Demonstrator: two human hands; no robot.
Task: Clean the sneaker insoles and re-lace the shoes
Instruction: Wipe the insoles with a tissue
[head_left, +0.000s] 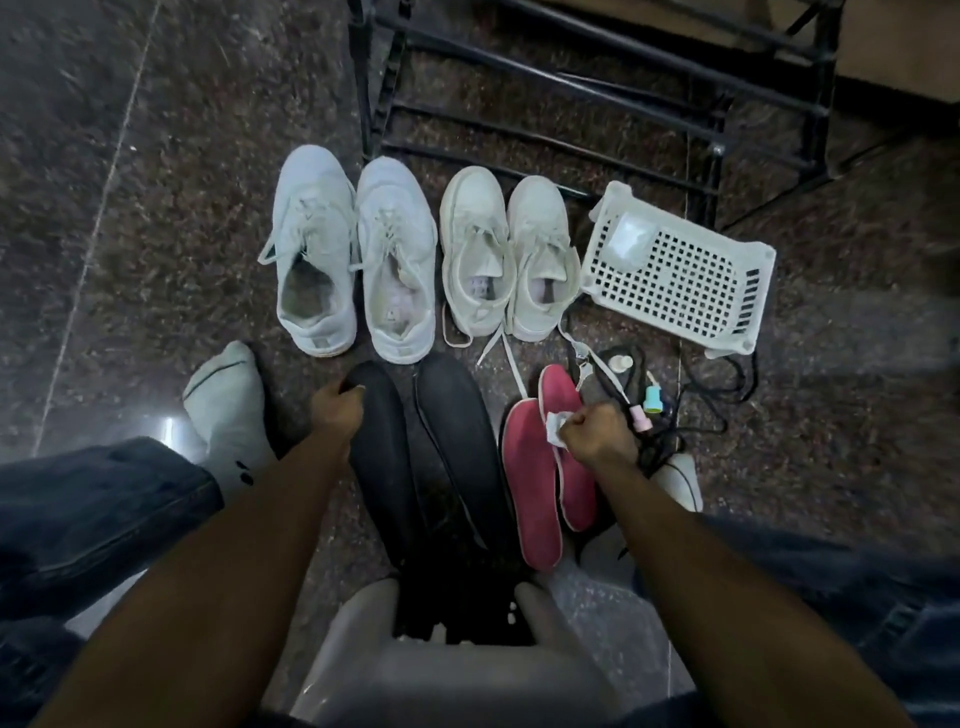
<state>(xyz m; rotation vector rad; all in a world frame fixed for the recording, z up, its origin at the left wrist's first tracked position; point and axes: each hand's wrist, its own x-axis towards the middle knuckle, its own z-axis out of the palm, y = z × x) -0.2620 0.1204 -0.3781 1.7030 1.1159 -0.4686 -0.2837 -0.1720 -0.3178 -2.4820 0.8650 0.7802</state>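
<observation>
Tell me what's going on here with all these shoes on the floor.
A seated person is cleaning insoles. The right hand pinches a white wipe over the red insoles; the left hand grips the tip of a black insole. Two pairs of white sneakers wait beyond, laces loose, beside a white basket.

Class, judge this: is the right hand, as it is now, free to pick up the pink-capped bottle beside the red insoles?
Probably not yet: the right hand grips a white wipe on the red insole. The pink-capped bottle lies close, unobstructed.
</observation>
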